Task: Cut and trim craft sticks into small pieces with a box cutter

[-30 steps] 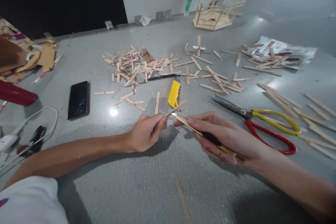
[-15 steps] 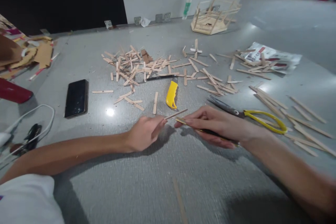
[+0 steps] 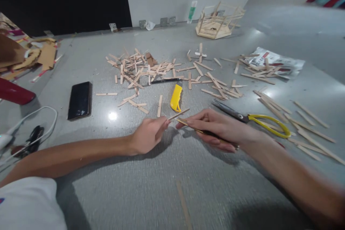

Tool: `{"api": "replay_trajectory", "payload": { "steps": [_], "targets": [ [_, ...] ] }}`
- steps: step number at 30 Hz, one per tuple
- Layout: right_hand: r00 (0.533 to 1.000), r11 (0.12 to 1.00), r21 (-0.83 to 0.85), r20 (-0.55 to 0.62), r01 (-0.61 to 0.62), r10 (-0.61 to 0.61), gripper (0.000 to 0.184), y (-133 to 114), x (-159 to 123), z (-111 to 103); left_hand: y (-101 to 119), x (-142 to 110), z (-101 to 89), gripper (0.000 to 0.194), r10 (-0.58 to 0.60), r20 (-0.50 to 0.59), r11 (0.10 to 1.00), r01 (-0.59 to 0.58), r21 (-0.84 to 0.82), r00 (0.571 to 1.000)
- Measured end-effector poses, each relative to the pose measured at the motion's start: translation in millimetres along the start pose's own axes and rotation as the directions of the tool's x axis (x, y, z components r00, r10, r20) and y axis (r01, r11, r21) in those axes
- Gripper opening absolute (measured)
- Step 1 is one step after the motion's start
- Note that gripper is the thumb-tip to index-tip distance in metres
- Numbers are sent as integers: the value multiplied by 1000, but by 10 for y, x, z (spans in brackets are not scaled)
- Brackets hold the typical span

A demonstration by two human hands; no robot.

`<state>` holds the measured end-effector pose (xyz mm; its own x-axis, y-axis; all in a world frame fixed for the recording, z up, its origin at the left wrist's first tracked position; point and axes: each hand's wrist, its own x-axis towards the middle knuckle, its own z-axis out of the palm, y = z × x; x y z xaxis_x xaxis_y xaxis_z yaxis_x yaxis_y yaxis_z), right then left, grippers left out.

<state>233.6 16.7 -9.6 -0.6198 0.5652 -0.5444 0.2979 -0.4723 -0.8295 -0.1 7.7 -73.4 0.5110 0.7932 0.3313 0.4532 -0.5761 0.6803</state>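
Note:
My left hand [image 3: 148, 134] is closed, pinching a thin wooden craft stick [image 3: 180, 113] between thumb and fingertips. The stick's free end points right and slightly up. Wrapped in my right hand [image 3: 217, 125] is a slim utility knife [image 3: 182, 121], its front end close to the stick; whether they touch I cannot tell. Just beyond both hands lies a yellow-handled cutter [image 3: 176, 98]. Scissors [image 3: 265, 122] with a yellow grip rest past my right wrist, which hides most of their red grip. A single craft stick [image 3: 160, 106] lies behind my left hand.
A heap of craft sticks [image 3: 134, 66] spreads over the table's middle. Longer sticks [image 3: 312, 129] and a silver packet [image 3: 291, 65] are at right. A wooden stick frame [image 3: 215, 30] and a glue stick [image 3: 192, 12] stand at the back. A phone [image 3: 79, 100] lies left.
My right hand has turned, so the knife shows more edge-on, and its wrist now covers the scissors' red grip. The stick in my left hand has tilted flatter. The camera view has shifted slightly.

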Motion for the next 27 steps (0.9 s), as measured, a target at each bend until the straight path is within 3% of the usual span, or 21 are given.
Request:
{"api": "replay_trajectory", "payload": {
  "steps": [2,5,9,17,20,23,27],
  "targets": [
    [986,996,48,-152,79,-71,60,76,60,152,-18,9,7,38,-22,-37,1000,22,-3,999],
    [911,976,70,-379,205,-164,59,238,171,505,-48,20,18,38,-36,-48,999,35,-22,998],
    [918,978,38,-353,205,-179,58,311,235,638,-54,40,21,39,-55,-39,998,54,-18,998],
    [935,987,-113,-324,113,-144,62,100,118,277,-10,79,-14,37,-83,-32,996,82,-46,996],
    [958,996,-57,-272,75,-88,58,48,68,170,-18,81,-6,39,-63,-53,998,61,-34,997],
    [963,996,61,-263,72,-54,57,133,96,256,-28,67,21,43,-40,-99,999,43,25,994],
    [927,991,-8,-354,130,-124,53,322,201,554,-32,33,42,41,-30,-125,991,46,122,992]
  ]
}}
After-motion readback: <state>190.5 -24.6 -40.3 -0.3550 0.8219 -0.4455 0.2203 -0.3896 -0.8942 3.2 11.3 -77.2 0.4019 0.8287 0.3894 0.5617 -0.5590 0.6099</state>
